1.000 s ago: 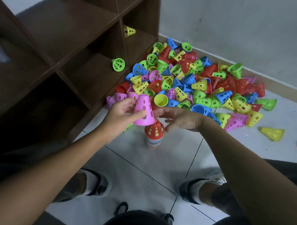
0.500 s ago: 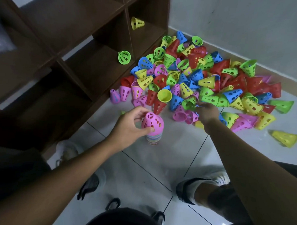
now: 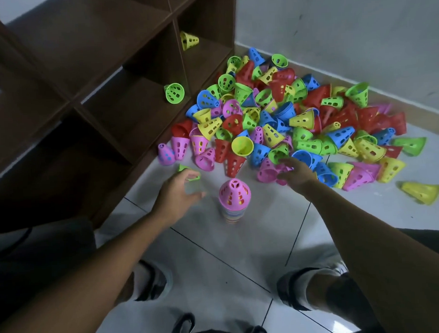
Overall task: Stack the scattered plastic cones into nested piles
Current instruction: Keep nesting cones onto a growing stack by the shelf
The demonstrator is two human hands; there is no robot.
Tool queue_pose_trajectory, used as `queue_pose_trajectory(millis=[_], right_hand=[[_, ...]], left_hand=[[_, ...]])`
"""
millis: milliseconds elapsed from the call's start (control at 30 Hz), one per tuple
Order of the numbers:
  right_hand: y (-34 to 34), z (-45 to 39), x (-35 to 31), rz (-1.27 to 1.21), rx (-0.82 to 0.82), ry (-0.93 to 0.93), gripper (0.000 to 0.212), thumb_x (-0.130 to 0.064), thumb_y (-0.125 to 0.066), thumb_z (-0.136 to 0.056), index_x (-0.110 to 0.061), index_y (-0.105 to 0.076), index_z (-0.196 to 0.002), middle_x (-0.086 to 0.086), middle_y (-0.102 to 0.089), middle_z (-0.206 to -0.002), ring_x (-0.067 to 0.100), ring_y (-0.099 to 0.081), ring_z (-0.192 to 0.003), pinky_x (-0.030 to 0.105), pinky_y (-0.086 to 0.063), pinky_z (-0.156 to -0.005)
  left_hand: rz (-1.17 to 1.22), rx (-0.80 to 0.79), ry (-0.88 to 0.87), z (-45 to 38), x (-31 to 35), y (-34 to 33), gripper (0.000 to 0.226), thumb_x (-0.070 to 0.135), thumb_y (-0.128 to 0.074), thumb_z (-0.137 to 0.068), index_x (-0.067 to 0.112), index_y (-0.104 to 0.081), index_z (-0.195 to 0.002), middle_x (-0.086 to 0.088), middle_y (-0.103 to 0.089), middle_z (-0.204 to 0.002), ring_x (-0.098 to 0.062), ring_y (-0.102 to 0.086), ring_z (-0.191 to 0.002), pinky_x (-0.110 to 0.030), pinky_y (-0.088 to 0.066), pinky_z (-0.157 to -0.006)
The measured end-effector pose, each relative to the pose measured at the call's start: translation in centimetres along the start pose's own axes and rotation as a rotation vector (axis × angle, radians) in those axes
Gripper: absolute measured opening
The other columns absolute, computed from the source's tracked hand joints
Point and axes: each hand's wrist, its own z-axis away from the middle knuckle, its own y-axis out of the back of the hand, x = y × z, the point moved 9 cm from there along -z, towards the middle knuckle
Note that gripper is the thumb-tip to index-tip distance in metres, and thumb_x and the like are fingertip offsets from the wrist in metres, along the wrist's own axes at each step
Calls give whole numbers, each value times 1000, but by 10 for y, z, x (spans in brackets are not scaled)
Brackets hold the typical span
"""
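tiled floor [image 3: 217, 254]: one nested stack [image 3: 234, 201], two shelf cones.

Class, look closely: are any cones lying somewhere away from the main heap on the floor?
Yes. A yellow cone and a green cone lie tipped over inside the shelf compartments, and another yellow cone lies alone on the tiles, right of the heap.

A dark wooden shelf unit [image 3: 104, 78] stands on pale floor tiles [image 3: 217, 257].
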Motion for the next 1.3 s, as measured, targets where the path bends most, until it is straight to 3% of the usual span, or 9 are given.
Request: queue_pose_trajectory(millis=[133, 267, 467, 700, 800, 900, 1033, 1233, 1300], right_hand=[[-16, -13, 3, 139, -63, 2, 64, -4, -73, -86, -13, -48, -145, 10, -60, -131, 30, -58, -122, 48, -48, -105], [-36, -26, 9, 293, -108, 14, 73, -3, -78, -80, -15, -48, -146, 15, -57, -138, 32, -56, -126, 39, -43, -106], [-62, -44, 25, 462, -115, -33, 84, -29, -80, -82, -32, -36, -153, 19, -34, -152, 40, -35, -138, 53, -34, -115], [-70, -50, 42, 438, -54, -66, 67, -56, -72, -79, -25, -45, -132, 13, -56, -134, 35, -52, -121, 52, -44, -102], [-65, -52, 41, 412, 14, -45, 43, -37, -76, -84, -22, -49, -113, 9, -60, -119, 32, -59, -110, 49, -47, -98], [-61, -51, 35, 353, 19, -92, 46, -26, -78, -85, -18, -43, -114, 8, -55, -112, 29, -59, -101, 44, -54, -85], [-63, -52, 32, -50, -118, -307, 55, -21, -74, -90, -17, -33, -126, 11, -56, -106, 20, -60, -82, 36, -57, -73], [-54, -58, 11, -458, -246, -377, 82, -19, -80, -83, -24, -30, -148, 17, -57, -130, 35, -62, -115, 39, -51, -83], [-52, -57, 1, -593, -281, -361, 77, -12, -77, -86, -24, -31, -148, 15, -58, -129, 31, -62, -117, 37, -52, -83]], left_hand=[[-52, -13, -39, -31, -20, -3, 45, 19, -88, -74, 14, -65, -112, -3, -68, -111, -18, -64, -102, -34, -53, -91], [-124, -13, -97, -59, -44, -7, 53, 15, -90, -63, 11, -67, -111, -8, -65, -110, -27, -65, -97, -41, -55, -86], [-375, -163, -59, -91, -88, -20, 77, 21, -90, -67, 9, -57, -134, -12, -56, -137, -35, -50, -125, -44, -43, -104], [-468, -187, 12, -99, -115, -25, 61, 6, -83, -68, 0, -61, -125, -22, -60, -123, -44, -55, -111, -48, -47, -96], [-535, -183, 51, -93, -124, -26, 58, 12, -80, -72, 3, -57, -124, -22, -56, -121, -44, -55, -107, -49, -49, -89], [-557, -179, 133, -93, -126, -27, 60, 25, -85, -72, 4, -55, -120, -22, -57, -118, -44, -56, -106, -48, -49, -89], [-370, -199, 292, -93, -119, -31, 69, 48, -89, -67, 4, -59, -112, -15, -68, -111, -37, -63, -104, -39, -52, -87], [159, -222, 411, -89, -59, -31, 41, 42, -82, -66, 19, -66, -96, 2, -71, -90, -14, -65, -82, -28, -50, -70], [335, -233, 393, -87, -27, -22, 41, 37, -78, -71, 21, -66, -107, 3, -73, -99, -14, -68, -94, -28, -52, -80]])
